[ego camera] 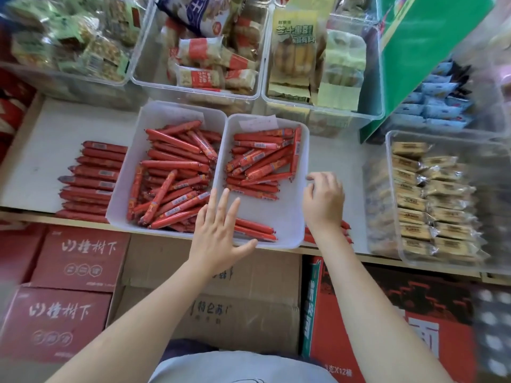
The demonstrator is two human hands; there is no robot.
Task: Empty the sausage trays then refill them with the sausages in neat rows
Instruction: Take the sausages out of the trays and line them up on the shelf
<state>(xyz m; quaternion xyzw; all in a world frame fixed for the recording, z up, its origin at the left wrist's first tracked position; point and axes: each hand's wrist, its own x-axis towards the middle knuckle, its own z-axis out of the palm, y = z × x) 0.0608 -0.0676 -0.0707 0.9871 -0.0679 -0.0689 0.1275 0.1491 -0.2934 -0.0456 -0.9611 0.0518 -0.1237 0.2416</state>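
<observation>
Two white sausage trays stand side by side on the shelf. The left tray is heaped with red sausages lying every way. The right tray holds a looser pile of sausages at its far end and two near its front. My left hand is flat with straight fingers over the right tray's front left corner. My right hand curls its fingers on that tray's right rim. A row of red sausages lies on the shelf left of the trays.
Clear bins of wrapped snacks line the back, and another clear bin of biscuit packs stands at the right. Some sausages lie on the shelf under my right wrist. Cardboard boxes are stacked below the shelf edge.
</observation>
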